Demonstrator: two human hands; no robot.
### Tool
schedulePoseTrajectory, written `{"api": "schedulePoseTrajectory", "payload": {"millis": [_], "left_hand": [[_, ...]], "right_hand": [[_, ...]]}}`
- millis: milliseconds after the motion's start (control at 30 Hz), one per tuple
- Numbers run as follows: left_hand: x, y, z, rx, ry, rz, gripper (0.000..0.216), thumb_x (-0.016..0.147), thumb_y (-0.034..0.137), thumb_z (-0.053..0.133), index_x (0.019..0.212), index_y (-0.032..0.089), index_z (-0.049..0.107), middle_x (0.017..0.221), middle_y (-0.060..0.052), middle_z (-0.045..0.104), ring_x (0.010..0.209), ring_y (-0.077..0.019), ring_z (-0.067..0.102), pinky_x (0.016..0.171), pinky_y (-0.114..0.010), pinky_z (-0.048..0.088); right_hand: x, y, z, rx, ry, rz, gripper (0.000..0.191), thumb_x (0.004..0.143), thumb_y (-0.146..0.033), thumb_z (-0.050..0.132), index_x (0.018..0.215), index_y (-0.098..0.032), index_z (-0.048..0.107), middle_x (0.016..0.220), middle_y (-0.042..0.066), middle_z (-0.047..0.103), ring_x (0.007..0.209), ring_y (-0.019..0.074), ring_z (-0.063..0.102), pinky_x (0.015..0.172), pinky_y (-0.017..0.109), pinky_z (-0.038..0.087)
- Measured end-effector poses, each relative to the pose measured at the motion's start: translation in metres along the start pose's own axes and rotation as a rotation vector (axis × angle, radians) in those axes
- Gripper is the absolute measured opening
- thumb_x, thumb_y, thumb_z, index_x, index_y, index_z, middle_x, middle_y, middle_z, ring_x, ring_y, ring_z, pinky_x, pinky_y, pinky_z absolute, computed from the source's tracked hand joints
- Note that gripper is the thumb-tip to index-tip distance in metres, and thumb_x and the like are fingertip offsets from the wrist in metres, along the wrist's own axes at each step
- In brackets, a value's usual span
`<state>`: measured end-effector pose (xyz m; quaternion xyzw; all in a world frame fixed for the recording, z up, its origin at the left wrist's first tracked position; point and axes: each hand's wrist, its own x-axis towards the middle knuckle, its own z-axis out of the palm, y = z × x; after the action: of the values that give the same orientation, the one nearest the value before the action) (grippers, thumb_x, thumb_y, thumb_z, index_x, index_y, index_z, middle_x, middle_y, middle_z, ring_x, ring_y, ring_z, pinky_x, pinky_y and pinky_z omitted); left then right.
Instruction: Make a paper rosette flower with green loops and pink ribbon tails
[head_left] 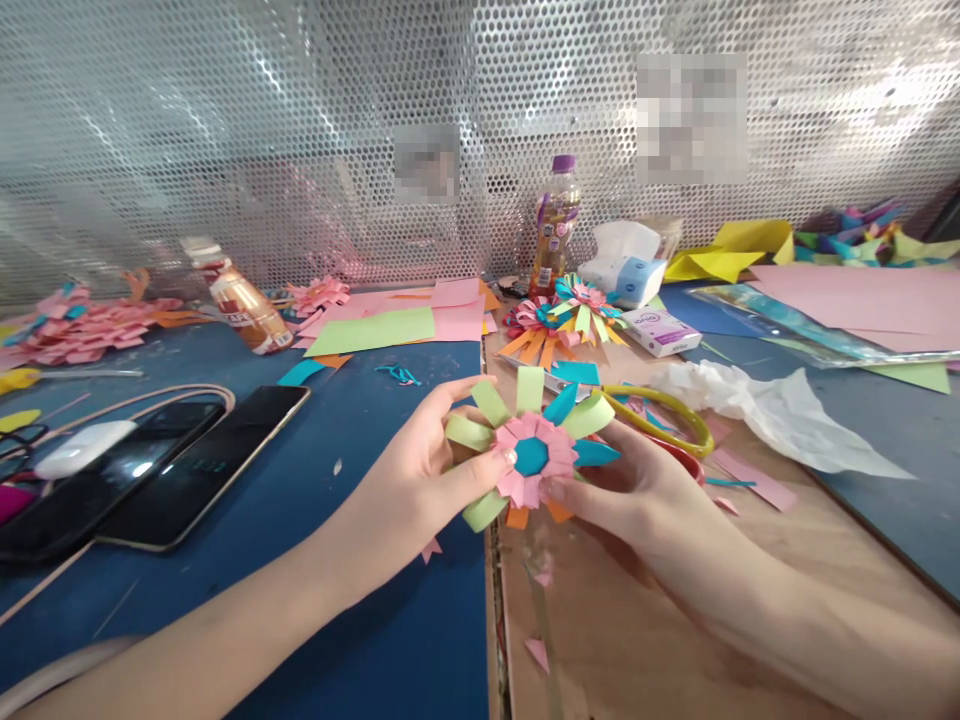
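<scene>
Two bare hands, one head view: left hand (427, 465) and right hand (634, 485) meet at a paper flower (536, 475), held above the seam where the blue part of the desk (360, 610) gives way to bare wood. Fingers of both hands grasp it, a pinch from each side; the far fingers go behind the petals, exact contact there hidden. Flower lies directly between the hands, face tipped toward the camera. Roughly round, so no clear long axis. Left thumb (480, 476) reaches further in, onto the pink ring (553, 440) beside the blue centre; right thumb (585, 499) sits at the ring's lower right edge. By that, left is nearer the middle. Pale green strips fan left and up, one more at upper right; blue pointed petals on the right side, orange tips below. Scissors (701, 430) with a yellow handle lie just beyond the right hand. Other paper flowers (589, 295) further back, near a purple-capped bottle (555, 230). Phones (202, 475) well apart, on the left.
</scene>
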<state>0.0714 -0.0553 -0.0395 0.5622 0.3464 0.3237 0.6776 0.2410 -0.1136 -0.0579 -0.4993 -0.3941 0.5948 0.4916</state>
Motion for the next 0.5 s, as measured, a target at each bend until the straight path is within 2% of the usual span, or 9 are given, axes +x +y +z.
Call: {"api": "schedulePoseTrajectory", "payload": {"millis": [167,233,367,500], "left_hand": [[0.0,0.004,0.0,-0.007,-0.012,-0.024,0.054,0.077,0.027,0.067,0.126,0.025,0.045,0.103,-0.007,0.065,0.093,-0.024,0.062,0.076,-0.034,0.049],[0.001,0.004,-0.003,-0.051,-0.078,-0.034,0.061,0.074,0.031,0.071,0.128,0.025,0.043,0.11,-0.009,0.063,0.1,-0.0266,0.06,0.081,-0.037,0.048],[0.01,-0.003,-0.015,-0.29,-0.282,-0.059,0.093,0.057,0.039,0.082,0.136,0.029,0.035,0.129,-0.011,0.052,0.124,-0.0303,0.043,0.098,-0.041,0.037],[0.011,-0.013,-0.029,-0.458,-0.475,-0.333,0.068,0.075,0.038,0.068,0.136,0.033,0.037,0.142,-0.006,0.04,0.132,-0.0215,0.035,0.107,-0.037,0.026]], "right_hand": [[-0.001,-0.003,0.0,0.018,-0.038,-0.01,0.055,0.07,-0.027,0.071,0.121,-0.027,0.05,0.093,0.003,0.069,0.073,0.0207,0.067,0.058,0.031,0.055],[-0.002,-0.002,0.0,-0.014,-0.021,-0.01,0.054,0.07,-0.029,0.071,0.12,-0.027,0.051,0.094,0.003,0.07,0.076,0.0219,0.067,0.06,0.032,0.056],[-0.004,0.0,-0.003,-0.117,0.148,-0.098,0.051,0.069,-0.035,0.072,0.117,-0.029,0.056,0.094,0.004,0.071,0.08,0.0247,0.068,0.074,0.041,0.055],[-0.006,0.001,-0.008,-0.057,0.397,-0.256,0.058,0.065,-0.036,0.075,0.119,-0.034,0.054,0.106,0.003,0.069,0.093,0.0277,0.066,0.08,0.041,0.055]]}}
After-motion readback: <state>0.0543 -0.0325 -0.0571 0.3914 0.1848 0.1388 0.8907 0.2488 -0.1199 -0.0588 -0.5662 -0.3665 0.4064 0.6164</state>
